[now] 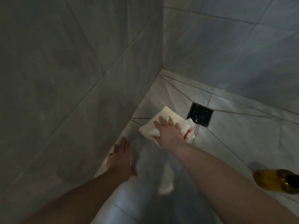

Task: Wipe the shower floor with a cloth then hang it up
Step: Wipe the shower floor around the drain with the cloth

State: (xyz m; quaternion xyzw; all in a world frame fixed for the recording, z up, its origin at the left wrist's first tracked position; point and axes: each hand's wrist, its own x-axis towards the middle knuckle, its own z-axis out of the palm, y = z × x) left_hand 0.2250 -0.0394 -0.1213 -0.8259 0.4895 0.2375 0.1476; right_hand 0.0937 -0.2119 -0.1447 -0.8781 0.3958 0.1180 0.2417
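A white cloth (149, 127) with a red stripe lies flat on the grey tiled shower floor (226, 139), just left of the black square drain (200, 116). My right hand (167, 131) presses down on the cloth with its fingers spread and straight. My left hand (120, 157) rests flat against the foot of the left wall, fingers straight, holding nothing.
Grey tiled walls (72, 70) meet in a corner just beyond the cloth. An amber bottle (278, 183) lies on the floor at the right edge. My knee in pale trousers fills the lower middle.
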